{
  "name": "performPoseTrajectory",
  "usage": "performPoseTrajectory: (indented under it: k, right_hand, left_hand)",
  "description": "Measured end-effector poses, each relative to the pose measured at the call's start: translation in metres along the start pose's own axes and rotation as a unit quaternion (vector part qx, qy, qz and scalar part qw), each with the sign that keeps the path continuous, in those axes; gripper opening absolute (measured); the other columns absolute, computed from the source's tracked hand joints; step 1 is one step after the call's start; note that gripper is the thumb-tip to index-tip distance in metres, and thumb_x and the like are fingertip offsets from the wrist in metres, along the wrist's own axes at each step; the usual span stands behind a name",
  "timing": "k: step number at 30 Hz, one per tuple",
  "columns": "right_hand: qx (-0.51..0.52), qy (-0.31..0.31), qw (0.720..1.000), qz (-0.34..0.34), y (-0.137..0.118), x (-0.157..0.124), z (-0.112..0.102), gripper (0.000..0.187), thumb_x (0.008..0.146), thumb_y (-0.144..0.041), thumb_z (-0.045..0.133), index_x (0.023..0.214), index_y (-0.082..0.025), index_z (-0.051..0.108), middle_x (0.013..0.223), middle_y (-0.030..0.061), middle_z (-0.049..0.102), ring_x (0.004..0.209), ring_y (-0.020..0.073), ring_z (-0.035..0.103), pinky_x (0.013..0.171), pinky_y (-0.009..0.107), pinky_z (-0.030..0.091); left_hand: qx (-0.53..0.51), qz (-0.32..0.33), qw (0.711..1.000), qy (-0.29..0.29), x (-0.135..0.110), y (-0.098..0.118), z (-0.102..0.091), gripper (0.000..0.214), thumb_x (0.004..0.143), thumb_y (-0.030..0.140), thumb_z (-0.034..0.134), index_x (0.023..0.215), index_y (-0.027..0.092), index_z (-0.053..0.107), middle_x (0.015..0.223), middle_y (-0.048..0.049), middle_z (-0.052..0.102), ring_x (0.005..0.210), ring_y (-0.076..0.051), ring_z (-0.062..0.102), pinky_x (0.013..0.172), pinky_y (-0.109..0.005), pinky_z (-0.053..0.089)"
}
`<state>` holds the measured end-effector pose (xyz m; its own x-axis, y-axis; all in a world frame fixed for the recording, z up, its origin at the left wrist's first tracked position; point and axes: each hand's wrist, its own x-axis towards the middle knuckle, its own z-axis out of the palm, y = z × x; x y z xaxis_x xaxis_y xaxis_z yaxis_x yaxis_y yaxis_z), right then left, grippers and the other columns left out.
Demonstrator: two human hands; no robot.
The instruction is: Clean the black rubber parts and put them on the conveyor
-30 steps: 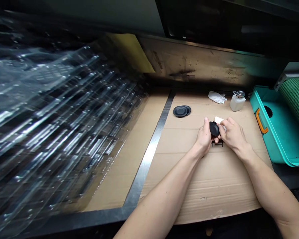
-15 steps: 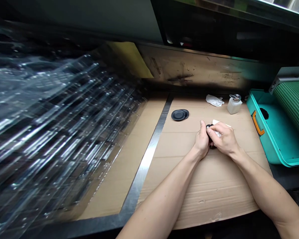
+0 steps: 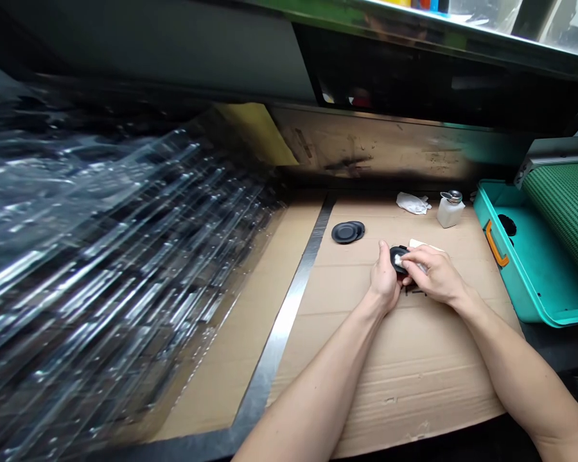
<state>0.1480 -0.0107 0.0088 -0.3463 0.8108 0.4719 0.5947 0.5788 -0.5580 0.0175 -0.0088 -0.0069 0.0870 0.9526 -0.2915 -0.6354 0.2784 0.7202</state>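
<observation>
My left hand (image 3: 384, 277) is closed around the edge of a round black disc (image 3: 397, 253), its thumb pointing up. My right hand (image 3: 431, 273) pinches a small white wad of cloth (image 3: 398, 260) and presses it on the face of the disc. Part of the disc is hidden behind my fingers. Just beyond my right hand lies a flat white piece (image 3: 421, 244), partly covered. Two similar black discs (image 3: 345, 232) overlap on the cardboard (image 3: 340, 289) farther left.
Clear plastic trays (image 3: 139, 276) are stacked on the left. At the back are a crumpled white cloth (image 3: 413, 203) and a white pump bottle (image 3: 450, 210). A teal bin (image 3: 525, 282) with an orange handle (image 3: 497, 244) stands right, beside a green conveyor belt (image 3: 566, 199).
The disc has turned so its face now shows, with the white wad against it. My hands have shifted slightly left. The whole view has tipped up a little.
</observation>
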Motion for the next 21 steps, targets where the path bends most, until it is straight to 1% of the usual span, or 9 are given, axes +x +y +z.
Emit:
performPoseTrajectory:
  k: [2,5,9,11,12,14,16,18,21]
  right_hand:
    - [-0.074,0.014,0.995,0.058,0.012,0.000,-0.006,0.020,0.096,-0.025,0.054,0.100,-0.022,0.074,0.098,0.0054,0.070,0.092,0.0177,0.066,0.085,0.028,0.049]
    - [-0.183,0.045,0.971,0.145,0.033,0.000,-0.024,0.024,0.097,-0.027,0.050,0.102,-0.021,0.073,0.101,0.0074,0.070,0.092,0.0206,0.064,0.084,0.031,0.047]
    - [-0.305,0.035,0.931,0.196,0.046,-0.003,-0.042,0.028,0.097,-0.029,0.049,0.092,-0.020,0.074,0.095,0.0122,0.069,0.093,0.0264,0.059,0.083,0.038,0.044]
    - [-0.345,0.035,0.920,0.185,0.044,-0.004,-0.042,0.028,0.096,-0.030,0.049,0.094,-0.019,0.074,0.100,0.0150,0.068,0.099,0.0297,0.056,0.086,0.042,0.042]
    - [-0.348,0.034,0.922,0.169,0.043,-0.005,-0.040,0.028,0.097,-0.032,0.049,0.101,-0.019,0.074,0.107,0.0156,0.068,0.103,0.0308,0.054,0.089,0.043,0.042]
    - [-0.321,0.011,0.938,0.127,0.038,-0.005,-0.032,0.033,0.098,-0.040,0.050,0.118,-0.022,0.070,0.125,0.0140,0.063,0.112,0.0317,0.051,0.094,0.045,0.041]
    - [-0.280,-0.040,0.955,0.086,0.034,-0.006,-0.023,0.039,0.098,-0.046,0.051,0.129,-0.026,0.065,0.135,0.0106,0.060,0.117,0.0306,0.049,0.099,0.045,0.040]
    - [-0.255,-0.081,0.961,0.068,0.033,-0.007,-0.015,0.041,0.098,-0.047,0.052,0.133,-0.028,0.062,0.134,0.0084,0.060,0.117,0.0288,0.050,0.100,0.044,0.040]
    - [-0.244,-0.092,0.963,0.068,0.035,-0.008,-0.008,0.038,0.099,-0.042,0.051,0.132,-0.027,0.061,0.127,0.0071,0.064,0.113,0.0275,0.052,0.101,0.042,0.039]
  left_hand:
    - [-0.001,-0.003,1.000,0.001,0.000,0.002,-0.001,0.060,0.094,0.067,0.041,0.081,0.012,0.062,0.061,-0.0043,0.059,0.042,-0.010,0.047,0.036,-0.020,0.032]
    - [-0.041,-0.036,0.998,-0.020,0.001,0.009,-0.003,0.064,0.100,0.060,0.030,0.094,0.008,0.066,0.071,-0.0083,0.062,0.046,-0.010,0.048,0.036,-0.020,0.032]
    - [-0.138,-0.114,0.983,-0.041,0.001,0.022,-0.006,0.065,0.102,0.054,0.023,0.100,0.005,0.065,0.075,-0.0103,0.060,0.048,-0.009,0.046,0.036,-0.019,0.033]
    - [-0.177,-0.133,0.975,-0.028,0.001,0.028,-0.007,0.063,0.102,0.053,0.023,0.102,0.004,0.064,0.076,-0.0111,0.059,0.050,-0.009,0.046,0.037,-0.018,0.036]
    - [-0.192,-0.139,0.971,-0.019,0.001,0.030,-0.007,0.062,0.103,0.052,0.024,0.104,0.004,0.064,0.077,-0.0114,0.059,0.052,-0.010,0.047,0.038,-0.018,0.038]
    - [-0.215,-0.150,0.965,-0.002,0.001,0.034,-0.007,0.061,0.103,0.052,0.026,0.106,0.004,0.063,0.078,-0.0118,0.058,0.055,-0.010,0.049,0.040,-0.017,0.043]
    - [-0.237,-0.161,0.958,0.009,0.002,0.037,-0.008,0.061,0.103,0.053,0.025,0.106,0.004,0.062,0.078,-0.0121,0.057,0.058,-0.011,0.051,0.042,-0.018,0.047]
    - [-0.256,-0.169,0.952,0.017,0.003,0.039,-0.009,0.063,0.102,0.055,0.024,0.104,0.004,0.061,0.079,-0.0124,0.057,0.060,-0.011,0.053,0.043,-0.017,0.048]
    - [-0.269,-0.169,0.948,0.025,0.004,0.041,-0.011,0.064,0.101,0.058,0.024,0.101,0.005,0.060,0.079,-0.0124,0.057,0.061,-0.012,0.054,0.042,-0.016,0.048]
